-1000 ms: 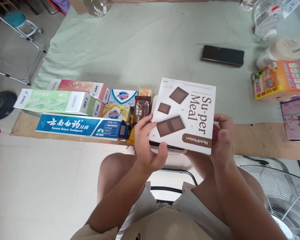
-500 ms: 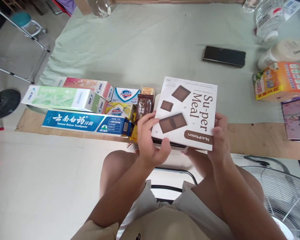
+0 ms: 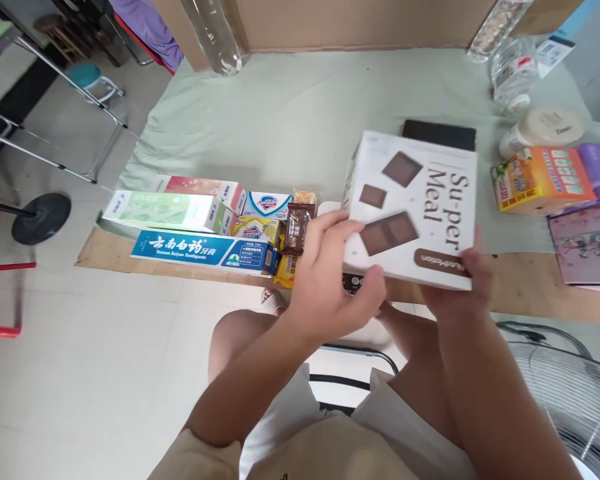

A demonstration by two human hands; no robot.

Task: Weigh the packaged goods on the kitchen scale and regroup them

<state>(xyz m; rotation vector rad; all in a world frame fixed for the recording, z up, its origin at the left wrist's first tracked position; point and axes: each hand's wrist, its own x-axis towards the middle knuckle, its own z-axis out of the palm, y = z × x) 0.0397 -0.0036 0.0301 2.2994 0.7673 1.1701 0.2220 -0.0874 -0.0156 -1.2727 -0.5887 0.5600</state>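
A white "Su-per Meal" box (image 3: 437,230) with brown chocolate squares printed on it is held up, tilted, above the table's front edge. My right hand (image 3: 463,293) grips its lower right corner, thumb on the face and fingers underneath. My left hand (image 3: 325,283) is at its left side, fingertips on that edge and thumb by the bottom edge. Partly hidden beneath the box and left hand is a pale container with a dark front. Left of it lie a brown snack packet (image 3: 297,230), white (image 3: 267,205) and yellow (image 3: 256,229) soap boxes and a blue toothpaste box (image 3: 200,252).
Green (image 3: 163,208) and pink (image 3: 200,185) cartons lie at the table's left. A black phone (image 3: 440,133) is partly behind the held box. At the right stand an orange box (image 3: 543,179), a white jar (image 3: 545,131) and a plastic bottle (image 3: 515,73). A fan (image 3: 570,393) stands lower right.
Both hands have moved the white box to the right and raised it, tilting it so its left side shows. The head view has shifted, showing more of the cardboard at the back.
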